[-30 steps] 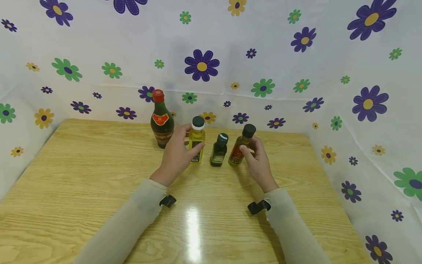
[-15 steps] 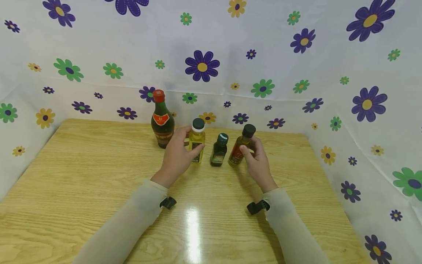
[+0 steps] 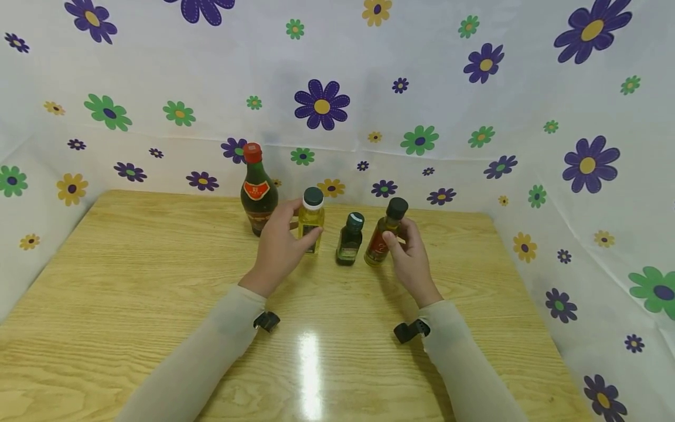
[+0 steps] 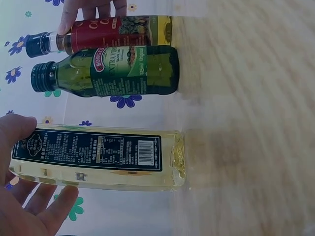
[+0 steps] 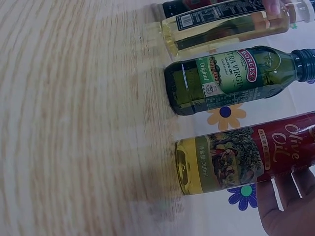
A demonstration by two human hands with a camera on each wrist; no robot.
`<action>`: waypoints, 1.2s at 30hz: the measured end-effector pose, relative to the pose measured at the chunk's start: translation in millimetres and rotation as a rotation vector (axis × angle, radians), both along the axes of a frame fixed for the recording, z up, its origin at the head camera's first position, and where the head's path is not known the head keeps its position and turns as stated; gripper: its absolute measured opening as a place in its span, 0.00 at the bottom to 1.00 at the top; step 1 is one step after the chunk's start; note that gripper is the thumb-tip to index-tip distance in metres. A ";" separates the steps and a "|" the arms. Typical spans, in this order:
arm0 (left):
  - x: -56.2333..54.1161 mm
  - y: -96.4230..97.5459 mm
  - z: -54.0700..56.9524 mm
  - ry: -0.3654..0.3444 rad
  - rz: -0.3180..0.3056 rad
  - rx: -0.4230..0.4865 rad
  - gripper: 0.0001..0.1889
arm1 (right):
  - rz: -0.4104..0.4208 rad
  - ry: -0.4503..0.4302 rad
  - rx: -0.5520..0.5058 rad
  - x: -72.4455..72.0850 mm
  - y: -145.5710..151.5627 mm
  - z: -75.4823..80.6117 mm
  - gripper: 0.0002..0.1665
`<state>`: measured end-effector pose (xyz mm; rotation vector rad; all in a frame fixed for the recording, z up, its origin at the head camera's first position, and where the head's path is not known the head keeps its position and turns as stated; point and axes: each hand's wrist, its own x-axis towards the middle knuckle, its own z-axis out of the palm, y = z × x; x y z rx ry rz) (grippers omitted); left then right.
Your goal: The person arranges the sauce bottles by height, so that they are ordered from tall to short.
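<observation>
My left hand point(image 3: 279, 246) grips a clear bottle of yellow oil point(image 3: 312, 220) with a dark green cap and a dark label, thumb on one side and fingers on the other. I cannot tell whether its base touches the table. My right hand point(image 3: 415, 261) holds a slim olive oil bottle point(image 5: 280, 152) with a red label and black cap, its thumb across the front in the head view. Between the two hands stands a small dark green olive oil bottle point(image 3: 350, 239), touched by neither. It shows green-labelled in the left wrist view.
A tall dark green bottle point(image 3: 258, 196) with a red cap stands behind the left hand, its lower part partly covered. The wooden table point(image 3: 174, 264) meets a white cloth point(image 3: 348, 53) with printed flowers at the back and sides.
The yellow oil bottle has shifted slightly left and back with my left hand, away from the small green bottle. My right hand and its bottle stay nearly still.
</observation>
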<state>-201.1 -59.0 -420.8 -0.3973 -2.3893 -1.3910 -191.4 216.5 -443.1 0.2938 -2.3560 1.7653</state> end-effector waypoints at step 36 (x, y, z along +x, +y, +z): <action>-33.9 7.2 3.2 -0.072 0.141 0.058 0.31 | -0.009 0.033 -0.009 -0.6 -1.1 -4.2 0.23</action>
